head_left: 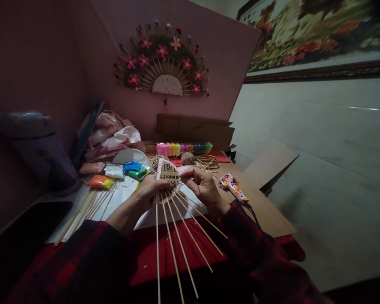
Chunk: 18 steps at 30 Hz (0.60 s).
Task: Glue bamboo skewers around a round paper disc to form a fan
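Between my two hands is a piece of printed cardboard (168, 173) with a pale wrapped edge. Several thin wooden sticks (179, 215) fan out from it toward me. My left hand (150, 190) grips its left side, thumb across the front. At the right edge, my right hand (201, 184) pinches the pale border between thumb and fingers. What lies behind the cardboard is hidden by it and my hands. A flower-patterned glue gun (233, 187) rests on brown cardboard to the right of my right hand.
Loose sticks (84, 211) and bagged coloured clay (101, 181) lie at left, near a purple tumbler (42, 152). Behind my hands are a twine ball (188, 158) and a row of coloured clay tubs (183, 148). A flower-decorated fan (161, 63) hangs on the pink panel.
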Each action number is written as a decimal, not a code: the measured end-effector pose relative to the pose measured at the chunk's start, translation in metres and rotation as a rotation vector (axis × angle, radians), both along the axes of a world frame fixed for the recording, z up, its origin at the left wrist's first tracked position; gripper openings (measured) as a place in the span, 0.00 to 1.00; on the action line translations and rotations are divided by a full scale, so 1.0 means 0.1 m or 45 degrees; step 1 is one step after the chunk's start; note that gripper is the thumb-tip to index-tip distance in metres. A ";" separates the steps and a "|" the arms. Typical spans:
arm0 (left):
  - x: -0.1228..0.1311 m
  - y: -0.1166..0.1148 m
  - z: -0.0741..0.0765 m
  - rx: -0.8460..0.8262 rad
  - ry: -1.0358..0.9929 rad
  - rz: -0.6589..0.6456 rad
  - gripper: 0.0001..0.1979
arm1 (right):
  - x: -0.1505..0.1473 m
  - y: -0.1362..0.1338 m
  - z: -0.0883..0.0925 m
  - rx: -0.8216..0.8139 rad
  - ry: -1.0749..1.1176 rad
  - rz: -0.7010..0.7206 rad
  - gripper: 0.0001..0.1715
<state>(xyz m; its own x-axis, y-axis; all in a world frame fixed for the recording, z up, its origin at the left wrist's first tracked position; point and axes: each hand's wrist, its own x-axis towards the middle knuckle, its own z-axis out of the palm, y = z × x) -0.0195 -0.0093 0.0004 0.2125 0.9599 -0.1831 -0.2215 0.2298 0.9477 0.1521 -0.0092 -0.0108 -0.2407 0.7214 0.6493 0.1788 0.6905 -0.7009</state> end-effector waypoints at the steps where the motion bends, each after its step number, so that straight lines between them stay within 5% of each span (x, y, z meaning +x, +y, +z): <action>1: 0.00 0.00 0.00 0.007 0.002 -0.004 0.10 | 0.01 0.00 0.00 0.023 -0.082 -0.003 0.03; 18: 0.01 0.03 -0.10 0.023 0.089 -0.096 0.08 | -0.04 0.03 -0.09 0.336 -0.969 -0.228 0.11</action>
<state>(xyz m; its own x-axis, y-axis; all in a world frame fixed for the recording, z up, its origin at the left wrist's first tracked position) -0.0182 -0.0062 -0.0100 0.2720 0.9447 -0.1830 -0.1377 0.2264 0.9642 0.1484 -0.0063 -0.0196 -0.5793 0.6372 0.5084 0.6622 0.7315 -0.1622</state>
